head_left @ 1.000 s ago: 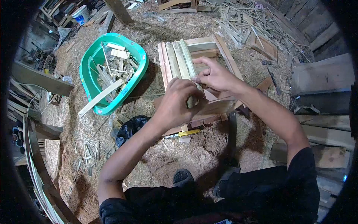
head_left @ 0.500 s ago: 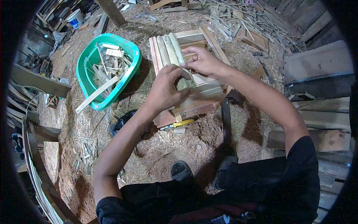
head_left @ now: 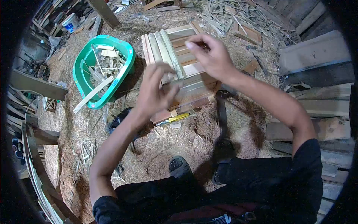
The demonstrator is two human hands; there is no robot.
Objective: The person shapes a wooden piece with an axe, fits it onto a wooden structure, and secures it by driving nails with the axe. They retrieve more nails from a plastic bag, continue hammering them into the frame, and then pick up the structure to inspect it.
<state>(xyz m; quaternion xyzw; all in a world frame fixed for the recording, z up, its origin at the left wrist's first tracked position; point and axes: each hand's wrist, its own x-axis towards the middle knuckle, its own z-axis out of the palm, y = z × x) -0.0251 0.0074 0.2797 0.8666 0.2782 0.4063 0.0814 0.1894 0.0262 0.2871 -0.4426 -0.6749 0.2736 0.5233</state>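
A wooden frame (head_left: 194, 80) lies on the sawdust floor in front of me. Several pale bamboo slats (head_left: 161, 46) are lined up along its left side. My left hand (head_left: 153, 92) hovers just above the frame's near left part. It is blurred, with fingers spread and nothing in it. Over the frame's far part, my right hand (head_left: 209, 56) is lifted with its fingers stretched to the left, and I see nothing held in it. A yellow utility knife (head_left: 178, 118) rests on the ground at the frame's near edge.
A green plastic basin (head_left: 86, 61) full of wood offcuts stands left of the frame. A black bag (head_left: 118, 118) lies below it. Thick planks (head_left: 317, 56) are stacked at the right. Bamboo scraps (head_left: 231, 18) litter the far ground. My shoe (head_left: 179, 166) is near the bottom centre.
Both hands have come off the bamboo slat they were pressing onto the frame. The left has pulled back toward me with fingers spread, and the right has lifted farther away. The view has shifted slightly.
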